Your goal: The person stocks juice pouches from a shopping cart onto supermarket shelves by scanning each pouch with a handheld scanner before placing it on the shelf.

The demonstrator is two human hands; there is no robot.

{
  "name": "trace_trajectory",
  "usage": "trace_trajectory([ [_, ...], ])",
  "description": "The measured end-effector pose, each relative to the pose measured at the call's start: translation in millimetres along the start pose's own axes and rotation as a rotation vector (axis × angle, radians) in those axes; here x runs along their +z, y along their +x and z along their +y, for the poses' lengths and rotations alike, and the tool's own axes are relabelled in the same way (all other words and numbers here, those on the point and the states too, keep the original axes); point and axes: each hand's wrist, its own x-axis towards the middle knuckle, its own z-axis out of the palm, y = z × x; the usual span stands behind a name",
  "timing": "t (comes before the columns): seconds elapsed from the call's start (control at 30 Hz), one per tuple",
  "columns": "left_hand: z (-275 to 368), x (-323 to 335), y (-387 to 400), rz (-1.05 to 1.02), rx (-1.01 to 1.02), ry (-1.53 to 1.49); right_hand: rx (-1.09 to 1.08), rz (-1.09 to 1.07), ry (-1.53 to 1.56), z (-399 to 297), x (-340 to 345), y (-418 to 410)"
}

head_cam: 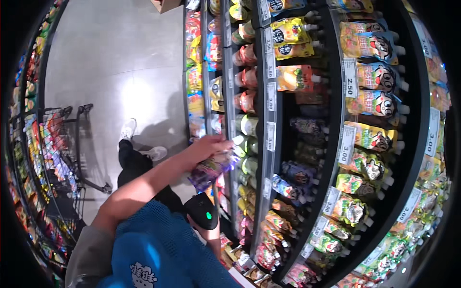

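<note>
My left hand (216, 144) is closed on the top end of a shiny purple snack pouch (211, 169), which hangs tilted in front of the lower shelves. The hand reaches across my body from the left and is close to a row of green and white containers (248, 144). Of my right arm (213, 240) only a stretch of forearm shows beside the shelving. A black device with a green light (201, 211) covers its far end, and my right hand is hidden from view.
Shelves of spouted pouches (371, 75) with price tags (350, 77) rise on my right. On the left, a wire shopping cart (54, 162) holds colourful packages, beside another shelf row. A cardboard box (165, 5) lies on the grey floor (108, 43) at the top.
</note>
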Motion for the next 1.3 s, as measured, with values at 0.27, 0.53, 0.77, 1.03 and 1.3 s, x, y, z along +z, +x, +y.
trace_trajectory([
  [0.27, 58.4, 133.8, 77.7, -0.405, 0.417, 0.469, 0.089, 0.028, 0.067, 42.3, 4.6, -22.0],
  [0.53, 49.3, 169.8, 172.3, -0.26, 0.871, 0.678, 0.362, -0.012, 0.084, 64.8, 1.8, -53.8],
  [0.77, 43.3, 165.7, 210.3, -0.154, 0.98, 0.849, 0.344, 0.028, 0.282, 49.4, 6.5, -53.8],
  [1.03, 29.2, 47.6, 35.6, 0.048, 0.972, 1.074, 0.36, 0.015, 0.378, 34.4, 26.5, -23.0],
  [1.3, -39.2, -190.7, -344.6, 1.182, 0.321, 0.936, -0.003, -0.139, -0.171, 88.3, 86.5, 49.9],
])
